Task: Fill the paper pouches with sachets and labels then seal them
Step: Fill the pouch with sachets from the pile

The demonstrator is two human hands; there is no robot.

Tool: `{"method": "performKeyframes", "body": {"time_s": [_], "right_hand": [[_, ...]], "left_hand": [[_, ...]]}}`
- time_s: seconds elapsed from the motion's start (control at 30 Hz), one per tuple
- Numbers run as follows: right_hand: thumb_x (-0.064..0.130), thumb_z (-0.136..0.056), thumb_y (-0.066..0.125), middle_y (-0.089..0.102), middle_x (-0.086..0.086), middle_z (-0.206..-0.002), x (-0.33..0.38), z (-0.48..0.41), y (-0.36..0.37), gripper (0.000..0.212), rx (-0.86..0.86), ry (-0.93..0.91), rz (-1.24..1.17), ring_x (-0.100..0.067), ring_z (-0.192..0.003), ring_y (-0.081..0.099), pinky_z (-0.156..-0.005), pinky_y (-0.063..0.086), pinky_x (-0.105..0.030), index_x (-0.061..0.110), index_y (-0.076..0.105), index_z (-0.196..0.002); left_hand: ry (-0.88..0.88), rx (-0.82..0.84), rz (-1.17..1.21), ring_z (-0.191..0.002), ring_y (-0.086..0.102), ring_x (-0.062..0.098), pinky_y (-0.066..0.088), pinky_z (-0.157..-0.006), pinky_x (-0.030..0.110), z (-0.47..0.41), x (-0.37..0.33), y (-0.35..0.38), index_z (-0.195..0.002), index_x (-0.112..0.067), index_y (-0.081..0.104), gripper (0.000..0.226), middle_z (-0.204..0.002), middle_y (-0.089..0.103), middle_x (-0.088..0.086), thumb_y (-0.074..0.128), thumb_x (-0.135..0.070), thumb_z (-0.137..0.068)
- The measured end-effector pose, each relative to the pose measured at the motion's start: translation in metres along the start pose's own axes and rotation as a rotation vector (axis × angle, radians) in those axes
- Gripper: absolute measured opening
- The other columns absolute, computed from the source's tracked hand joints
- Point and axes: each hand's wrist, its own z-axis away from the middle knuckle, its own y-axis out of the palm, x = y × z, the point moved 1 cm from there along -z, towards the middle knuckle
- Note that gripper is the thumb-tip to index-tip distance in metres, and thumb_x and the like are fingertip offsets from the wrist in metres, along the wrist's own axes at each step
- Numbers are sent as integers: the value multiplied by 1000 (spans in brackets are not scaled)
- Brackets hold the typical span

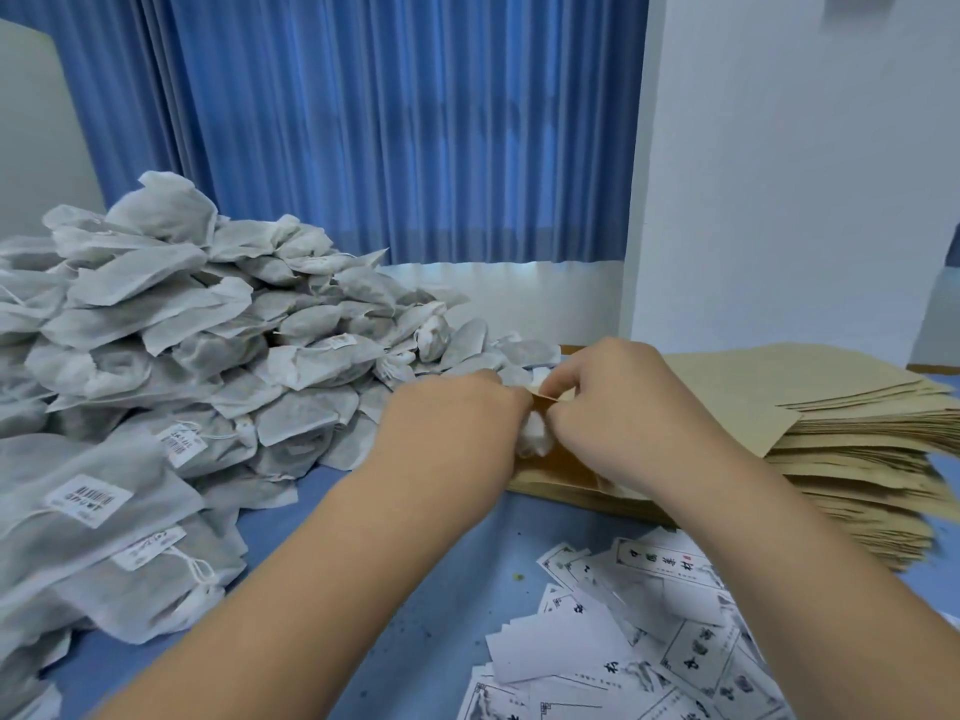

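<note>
Right hand [623,413] pinches the upper lip of 1 flat tan paper pouch [562,472] atop the pouch stack [841,459]. Left hand [457,423] grips a crumpled white mesh sachet [535,440] at the mouth, between the 2 hands (pouch body runs under the right hand) — next push likely rightward.

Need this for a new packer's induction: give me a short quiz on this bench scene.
1. Multiple choice: where does the stack of paper pouches lie? A) left of both hands B) right of both hands C) on the floor.
2. True or false: the printed labels sit in one neat, squared pile.
3. Fill in: the left hand and right hand meet at an open pouch, with a white ____ between them.
Key: 1 B; 2 false, they lie scattered; 3 sachet.
</note>
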Motion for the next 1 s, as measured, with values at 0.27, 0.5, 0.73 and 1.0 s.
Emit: {"method": "performKeyframes", "body": {"time_s": [0.27,0.5,0.73,1.0], "right_hand": [[13,-67,61,59,-2,-55,-3,-1,-6,14,-20,34,-91,-19,-54,54,-49,42,-24,18,73,-72],[6,-68,56,62,5,-62,-7,-5,-7,24,-26,80,-162,-12,-62,58,-48,40,-18,24,72,-69],[5,-72,55,67,1,-69,-13,-8,-10,24,-37,89,-177,-16,-62,61,-48,43,-19,21,73,-72],[9,-68,57,64,-6,-57,1,0,-1,19,-28,34,-156,-22,-61,62,-54,51,-29,17,73,-75]], "left_hand": [[-73,-236,329,-69,34,19,24,-50,29,-1,-16,2,-91,-22,42,25,-92,29,-4,64,-27,-80],[28,-40,478,-71,52,17,34,-58,28,-8,-3,7,-76,-20,61,28,-71,49,-4,71,-47,-75],[114,193,247,-75,54,13,44,-63,27,2,20,-8,-84,-25,57,27,-77,56,-5,45,-48,-80],[-103,-58,54,-77,52,25,30,-54,29,-5,10,2,-67,-16,40,36,-78,49,-1,51,-43,-88]]}}
